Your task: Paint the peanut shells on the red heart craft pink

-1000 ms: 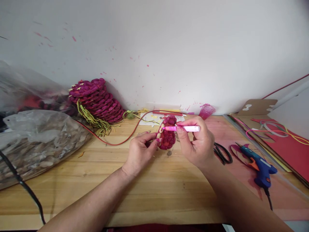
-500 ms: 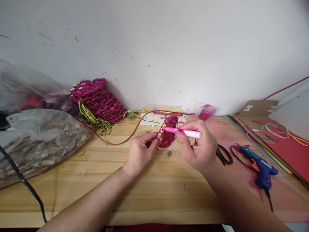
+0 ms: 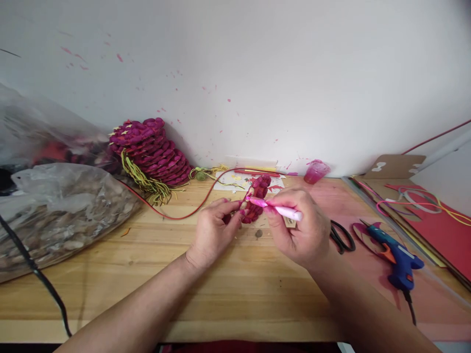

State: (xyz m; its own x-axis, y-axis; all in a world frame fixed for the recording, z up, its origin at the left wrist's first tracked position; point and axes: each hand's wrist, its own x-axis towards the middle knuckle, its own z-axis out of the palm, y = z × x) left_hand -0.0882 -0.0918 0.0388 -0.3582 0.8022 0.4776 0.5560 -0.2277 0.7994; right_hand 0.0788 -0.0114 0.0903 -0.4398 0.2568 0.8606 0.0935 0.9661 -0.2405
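Note:
My left hand pinches the near left edge of a small craft piece covered in magenta-painted peanut shells, held tilted above the table. Along its left side a few shells show pale, unpainted patches. My right hand is closed around a white-handled paintbrush, whose pink-stained tip touches those pale shells. Pink paint marks the fingertips of both hands. Behind the piece lies a white paper with small coloured cutouts, partly hidden.
A stack of magenta shell pieces with yellow-green tassels leans at the back left, beside a plastic bag of shells. A pink-stained cup, black-handled scissors and a blue glue gun stand or lie right. A red cord crosses the table.
The brush handle has tilted and dropped slightly as my right hand moved a little lower, its tip still on the pale shells. My left hand keeps its hold.

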